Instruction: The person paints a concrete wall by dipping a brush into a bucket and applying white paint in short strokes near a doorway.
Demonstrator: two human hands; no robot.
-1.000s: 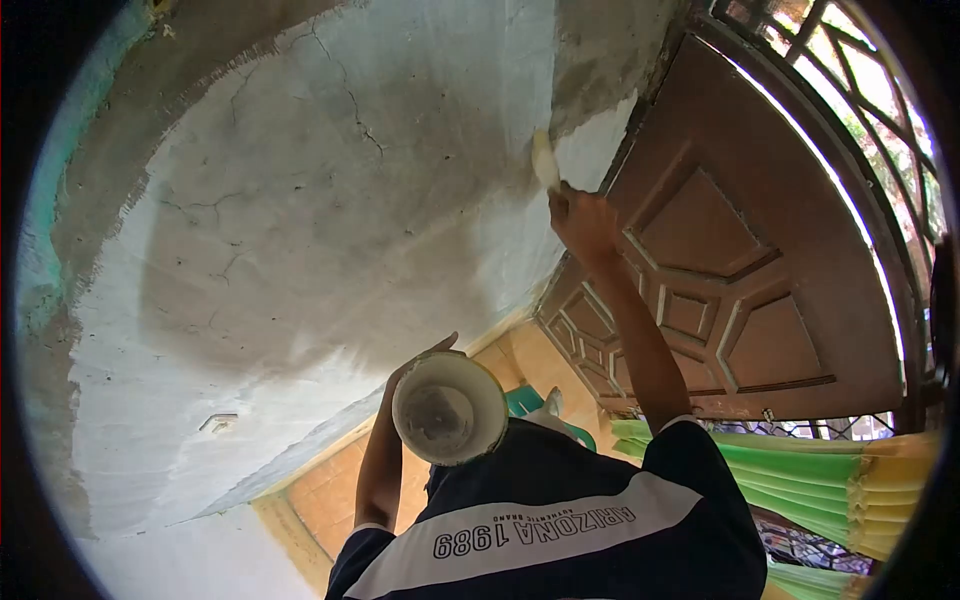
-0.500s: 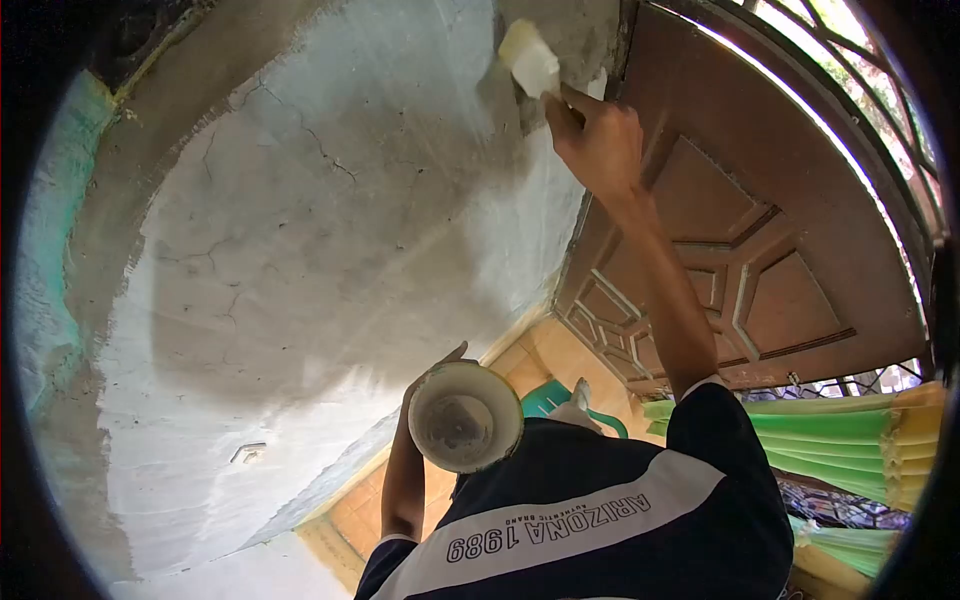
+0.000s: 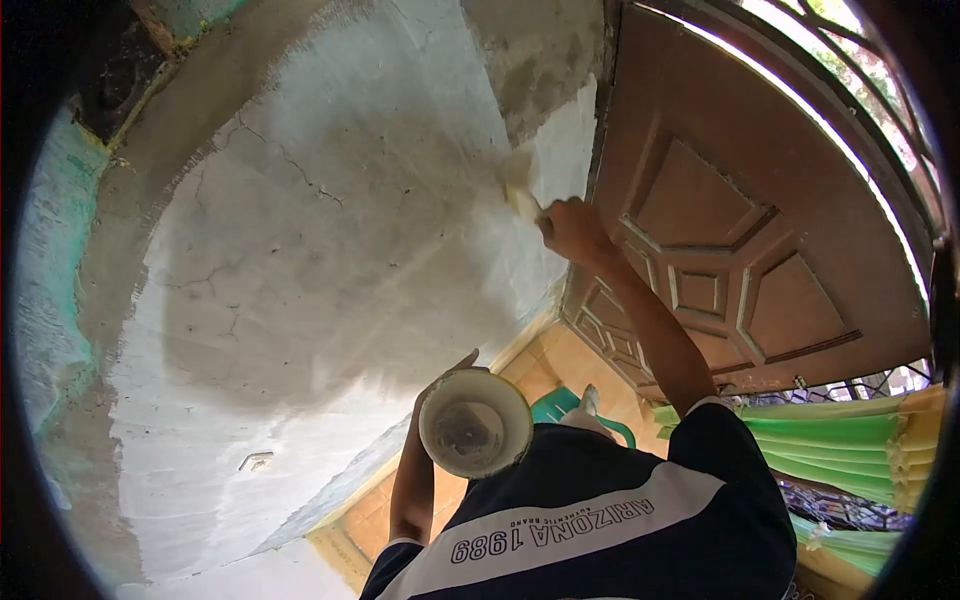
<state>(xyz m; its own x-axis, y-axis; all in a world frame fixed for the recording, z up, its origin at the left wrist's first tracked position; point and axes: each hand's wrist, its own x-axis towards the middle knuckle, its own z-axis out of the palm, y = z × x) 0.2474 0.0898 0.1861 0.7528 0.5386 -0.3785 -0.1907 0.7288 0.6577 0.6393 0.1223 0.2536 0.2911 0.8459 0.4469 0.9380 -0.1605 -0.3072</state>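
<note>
My right hand (image 3: 577,232) is closed round the handle of a wide brush (image 3: 523,203), whose pale bristles are against the wall (image 3: 330,250) close to the door side. A white tub (image 3: 476,423) with a greyish residue inside is held in my left hand (image 3: 448,375); the tub hides most of that hand, and only a finger and part of its edge show. White paint covers much of the wall, with bare grey patches at the top and left and thin cracks in the middle.
A brown panelled door (image 3: 740,230) stands at the right, below a metal grille. Green and yellow curtains (image 3: 830,445) hang at the lower right. A green chair (image 3: 553,404) with a pale cloth stands on the tiled floor. A small fitting (image 3: 256,461) is on the lower wall.
My right hand has moved down with the brush, from the top of the wall to lower beside the door. The view has shifted slightly, and my left hand still holds the tub.
</note>
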